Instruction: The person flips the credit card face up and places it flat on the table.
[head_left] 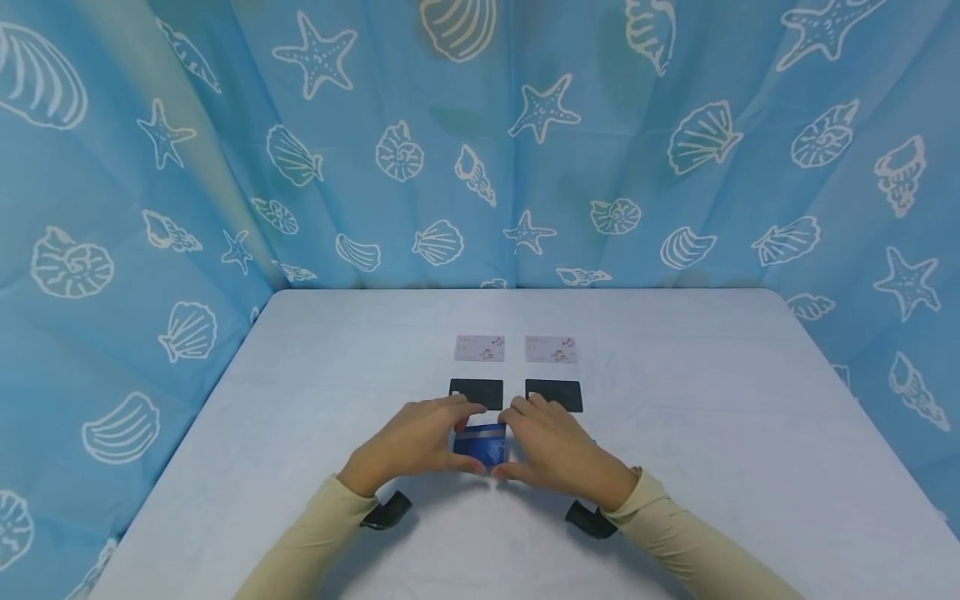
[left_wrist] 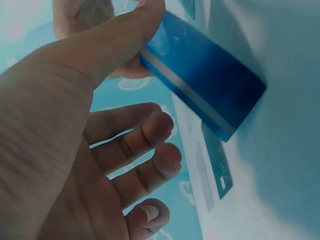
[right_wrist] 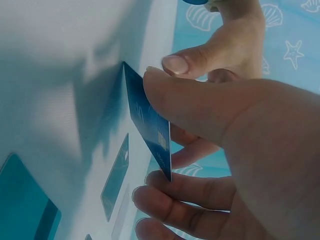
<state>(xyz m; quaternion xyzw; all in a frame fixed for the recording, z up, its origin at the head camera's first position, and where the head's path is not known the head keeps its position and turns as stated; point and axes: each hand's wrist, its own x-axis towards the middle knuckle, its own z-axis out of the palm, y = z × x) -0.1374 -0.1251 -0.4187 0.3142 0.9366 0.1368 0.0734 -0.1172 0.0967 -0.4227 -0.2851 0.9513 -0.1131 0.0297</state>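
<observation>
A blue bank card (head_left: pixel 482 446) stands tilted between the two hands, its silver stripe facing the head camera. My right hand (head_left: pixel 555 450) holds it, thumb along its face and index finger at a corner in the right wrist view; a gold chip (right_wrist: pixel 162 141) shows there. My left hand (head_left: pixel 423 437) is at the same card. In the left wrist view its thumb (left_wrist: pixel 142 22) overlaps the card's end, while its other fingers (left_wrist: pixel 162 127) are loosely bent and apart from the card.
Beyond the hands lie two black cards (head_left: pixel 480 392) (head_left: pixel 553 394), and farther back two pale printed cards (head_left: pixel 480 348) (head_left: pixel 551 349). Another blue card (right_wrist: pixel 25 197) lies on the white table (head_left: pixel 712 433) beneath the right hand. A blue shell-patterned curtain (head_left: pixel 480 125) surrounds the table.
</observation>
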